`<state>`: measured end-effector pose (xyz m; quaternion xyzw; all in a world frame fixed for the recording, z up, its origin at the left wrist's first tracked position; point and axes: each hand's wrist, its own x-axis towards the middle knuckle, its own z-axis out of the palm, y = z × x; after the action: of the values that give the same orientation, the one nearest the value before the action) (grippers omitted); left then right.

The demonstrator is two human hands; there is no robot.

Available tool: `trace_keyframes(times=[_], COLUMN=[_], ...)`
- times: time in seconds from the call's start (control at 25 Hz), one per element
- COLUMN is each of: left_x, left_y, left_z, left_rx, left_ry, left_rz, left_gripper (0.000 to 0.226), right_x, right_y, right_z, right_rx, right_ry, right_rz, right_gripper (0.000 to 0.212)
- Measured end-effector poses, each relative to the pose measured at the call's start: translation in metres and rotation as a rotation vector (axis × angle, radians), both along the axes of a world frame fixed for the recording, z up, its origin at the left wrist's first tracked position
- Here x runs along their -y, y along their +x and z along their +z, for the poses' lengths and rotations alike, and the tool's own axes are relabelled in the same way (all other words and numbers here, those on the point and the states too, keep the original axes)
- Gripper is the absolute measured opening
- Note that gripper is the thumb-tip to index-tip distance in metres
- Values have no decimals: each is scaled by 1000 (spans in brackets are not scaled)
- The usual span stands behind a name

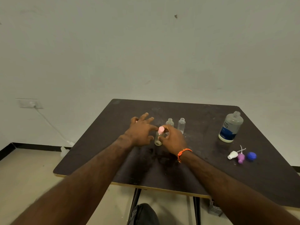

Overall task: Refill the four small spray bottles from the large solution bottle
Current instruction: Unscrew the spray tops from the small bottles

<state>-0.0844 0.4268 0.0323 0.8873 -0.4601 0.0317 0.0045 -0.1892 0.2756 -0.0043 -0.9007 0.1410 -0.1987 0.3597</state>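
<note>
Looking down, you have a dark brown table (203, 172) set against a pale wall (146, 46), with a white outlet plate (30, 103) low on that wall at the left and a white cable (52, 125) trailing from it toward the floor.

Your large solution bottle (231, 127) stands upright near the far right side of the table, its neck uncapped, a blue and white label on its lower half, and it is well apart from both of your hands.

Your left hand (140, 132) hovers near the middle of the table with its fingers spread and mostly straight, relaxed and gripping nothing; one fingertip reaches close to the pink cap, though you cannot tell from this angle whether it touches.

Your right hand (172, 138), with an orange bracelet (183, 153) at the wrist, curls its fingers round the small spray bottle (158, 138) standing between your two hands. That clear bottle is upright on the table and carries the pink cap (161, 129).

Just behind your right hand stand two more small clear bottles, one (170, 122) partly hidden by your fingers and the other (181, 125) just beside it to the right, both upright with open necks.

Near the right front of the table, below the large bottle, lie three loose tops close together: a white spray top (232, 155), a purple spray top (241, 158) touching it, and a blue cap (251, 156) just beside them.
</note>
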Motion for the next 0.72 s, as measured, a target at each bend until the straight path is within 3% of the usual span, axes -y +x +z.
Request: trace_keyframes(times=[0.24,0.48,0.72], left_x=[31,63,68], left_y=[-54,-85,-80], left_z=[-14,-46,-65], left_rx=[-85,-245,-427], left_ry=[-146,-478,-631], left_rz=[-189,-138,-133], left_gripper=[69,39,35], right_x=[34,49,50], right_y=[-73,-96,-89], right_z=[4,11,18], right_rx=[-77,-113,-59], right_ry=[-90,-64,-220], right_rz=[-126,-117,-148], right_gripper=[28,26,27])
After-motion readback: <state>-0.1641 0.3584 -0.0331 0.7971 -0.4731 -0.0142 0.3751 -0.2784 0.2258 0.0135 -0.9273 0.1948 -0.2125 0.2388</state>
